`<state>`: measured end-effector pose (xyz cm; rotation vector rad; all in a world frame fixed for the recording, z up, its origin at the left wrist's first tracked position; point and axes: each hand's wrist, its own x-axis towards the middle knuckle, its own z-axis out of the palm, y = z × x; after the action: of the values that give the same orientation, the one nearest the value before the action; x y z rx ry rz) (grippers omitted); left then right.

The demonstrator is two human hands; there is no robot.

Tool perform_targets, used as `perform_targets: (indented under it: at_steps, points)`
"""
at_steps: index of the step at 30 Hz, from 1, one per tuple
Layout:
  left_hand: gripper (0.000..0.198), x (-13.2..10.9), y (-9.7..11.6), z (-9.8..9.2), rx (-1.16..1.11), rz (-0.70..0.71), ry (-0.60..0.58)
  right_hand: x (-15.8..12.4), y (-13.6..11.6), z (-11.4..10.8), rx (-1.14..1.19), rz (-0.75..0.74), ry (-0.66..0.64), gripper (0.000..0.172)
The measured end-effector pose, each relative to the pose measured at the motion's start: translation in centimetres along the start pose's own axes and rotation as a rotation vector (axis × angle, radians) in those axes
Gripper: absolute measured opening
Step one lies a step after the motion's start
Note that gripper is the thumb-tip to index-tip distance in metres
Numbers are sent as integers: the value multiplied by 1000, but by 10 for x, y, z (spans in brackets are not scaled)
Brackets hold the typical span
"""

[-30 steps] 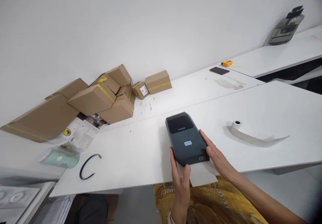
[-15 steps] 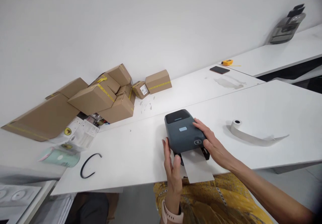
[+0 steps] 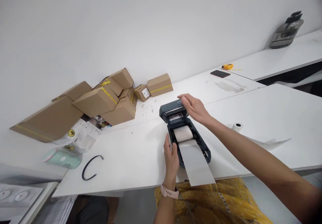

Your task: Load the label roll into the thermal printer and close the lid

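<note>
The dark blue-grey label printer (image 3: pixel 205 147) sits near the table's front edge with its lid (image 3: pixel 171 106) raised. Inside lies a white paper roll (image 3: pixel 183 133), and its loose strip (image 3: pixel 197 167) runs forward over the table edge. At the printer's left side, my left hand (image 3: pixel 171 158) holds the base, fingers along the outer wall and thumb at the rim. My right hand (image 3: pixel 195 108) grips the right end of the lid, fingers over its top edge. A small white roll (image 3: pixel 237 126) with an unrolled tail lies to the right, partly behind my right forearm.
Cardboard boxes (image 3: pixel 98 100) are piled against the wall at the left, near a mint-green pouch (image 3: pixel 66 158) and a black curved band (image 3: pixel 88 167). Farther back lie a phone (image 3: pixel 220 73) and a yellow tape measure (image 3: pixel 227 66). A dark bottle (image 3: pixel 286 31) stands far right.
The printer's lid has swung up and back under my right hand, baring the paper roll inside. My right hand has moved up and left; my left hand stays at the printer's side.
</note>
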<state>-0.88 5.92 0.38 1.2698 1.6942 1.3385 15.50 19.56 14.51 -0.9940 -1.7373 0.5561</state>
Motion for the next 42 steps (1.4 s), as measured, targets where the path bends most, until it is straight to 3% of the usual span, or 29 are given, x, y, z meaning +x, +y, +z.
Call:
perform_targets:
  at_steps: [7,11,17,23,27,29,30,33,36,38,42]
  points:
    - [68,-3,-7,0,-20,-9,-60,53,2,8,-93,151,-51,68]
    - [68,-1,-8,0,-19,-10,-58,82,10,17,-178,227,-64,71]
    - [65,-1,-10,1,-35,13,-60,101,17,26,-184,278,-66,77]
    - [65,-1,-8,-1,-25,-14,-77,81,13,14,-81,224,-65,72]
    - [67,-2,-7,0,-29,-14,-63,37,11,4,81,111,253,49]
    - [67,-2,-7,0,-29,-7,-62,9,17,3,85,43,309,37]
    - [67,-2,-7,0,-25,-1,-64,-5,22,3,61,16,225,33]
    - [66,-1,-3,-3,-4,5,-70,-36,44,10,-98,-76,-300,27]
    - [67,4,6,-6,30,-24,-66,-49,62,20,-332,-133,-695,50]
    - [67,10,14,-7,82,-35,-44,-51,68,27,-485,-149,-812,62]
    - [60,26,26,-5,270,-31,67,-51,65,38,-633,-187,-827,68]
